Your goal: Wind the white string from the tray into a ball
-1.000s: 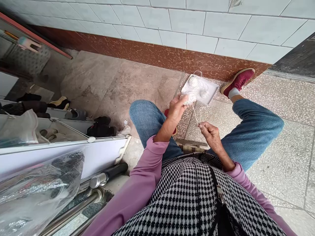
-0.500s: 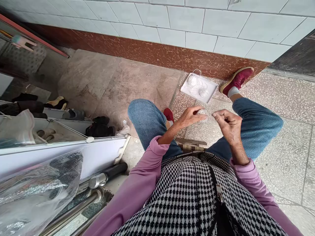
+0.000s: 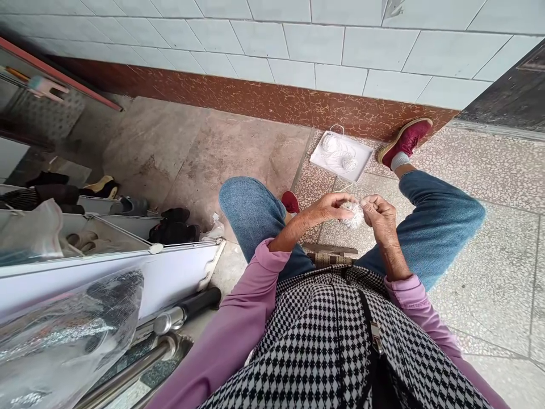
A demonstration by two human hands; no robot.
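A small ball of white yarn (image 3: 351,218) sits between my two hands, above the floor and between my knees. My left hand (image 3: 333,208) grips it from the left, thumb and fingers around its side. Against the ball's right side, my right hand (image 3: 380,213) is closed in a pinch; the strand in its fingertips is too fine to see clearly. Beyond my hands, a shallow white box (image 3: 361,154) on the floor holds two more white yarn balls (image 3: 330,143) and loose loops of yarn, one arching over its far rim.
At the left stands a white shoe rack (image 3: 170,258) with several shoes, beside metal tubing (image 3: 168,321) and a clear plastic bag (image 3: 76,329). A tiled wall (image 3: 310,45) runs along the far side. My red shoe (image 3: 406,141) rests near the box.
My right hand has moved left and in, from apart to touching the yarn ball. My left hand has tipped the ball slightly. The view has shifted a little.
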